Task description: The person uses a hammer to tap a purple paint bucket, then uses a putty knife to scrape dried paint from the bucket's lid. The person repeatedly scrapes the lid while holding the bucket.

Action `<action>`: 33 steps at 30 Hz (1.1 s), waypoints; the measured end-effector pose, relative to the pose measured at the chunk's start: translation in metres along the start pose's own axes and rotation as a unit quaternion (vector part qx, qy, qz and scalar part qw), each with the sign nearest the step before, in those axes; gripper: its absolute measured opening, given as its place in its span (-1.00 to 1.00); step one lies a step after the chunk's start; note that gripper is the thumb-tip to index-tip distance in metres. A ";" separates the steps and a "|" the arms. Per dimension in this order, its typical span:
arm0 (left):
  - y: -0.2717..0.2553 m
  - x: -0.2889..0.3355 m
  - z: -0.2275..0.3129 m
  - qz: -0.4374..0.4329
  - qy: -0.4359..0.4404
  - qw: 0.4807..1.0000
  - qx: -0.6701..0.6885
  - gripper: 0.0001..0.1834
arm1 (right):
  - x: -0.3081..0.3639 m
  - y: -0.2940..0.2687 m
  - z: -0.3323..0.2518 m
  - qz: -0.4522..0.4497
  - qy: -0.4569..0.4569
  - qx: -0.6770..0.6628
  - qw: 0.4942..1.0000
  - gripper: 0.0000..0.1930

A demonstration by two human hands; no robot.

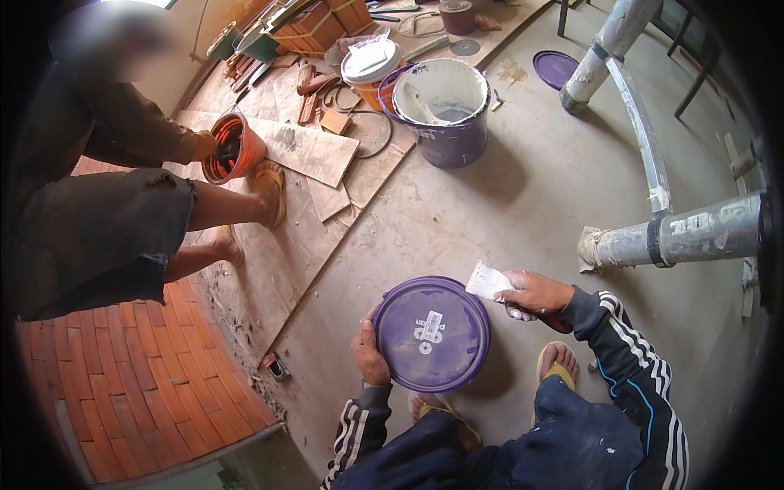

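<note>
In front of my feet stands a purple bucket [394,345] with its round lid on; a small white label is stuck on the lid. My left hand [371,353] grips the bucket's left side at the rim. At the upper right of the lid, my right hand [535,295] is closed around a putty knife [489,282]. Its broad blade is coated white and points left, close to the lid's edge. White smears mark the fingers of that hand. The knife's handle is mostly hidden in my grip.
Beyond stands an open purple bucket [465,145] smeared white inside, beside a white-lidded orange bucket [387,83]. Thick grey pipe legs [710,234] stand at right, near a loose purple lid [554,70]. At left, a person holds an orange bucket [251,150] on boards beside orange bricks [139,367].
</note>
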State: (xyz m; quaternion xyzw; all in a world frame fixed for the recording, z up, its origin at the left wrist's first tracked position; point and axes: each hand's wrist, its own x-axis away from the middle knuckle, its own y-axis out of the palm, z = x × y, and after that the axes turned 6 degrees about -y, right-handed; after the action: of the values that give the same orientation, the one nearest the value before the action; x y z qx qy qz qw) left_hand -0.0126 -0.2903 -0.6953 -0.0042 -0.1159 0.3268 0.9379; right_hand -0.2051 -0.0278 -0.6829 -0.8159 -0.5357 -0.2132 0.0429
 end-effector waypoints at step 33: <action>-0.005 0.003 -0.006 -0.004 -0.011 1.000 0.024 -0.50 | 0.005 0.008 -0.004 0.011 0.025 -0.049 0.998 -0.75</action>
State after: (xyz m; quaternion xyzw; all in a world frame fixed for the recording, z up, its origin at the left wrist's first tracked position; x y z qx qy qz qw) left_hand -0.0061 -0.2918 -0.6999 0.0226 -0.1182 0.3261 0.9376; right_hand -0.1977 -0.0283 -0.6762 -0.8174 -0.5144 -0.2588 0.0183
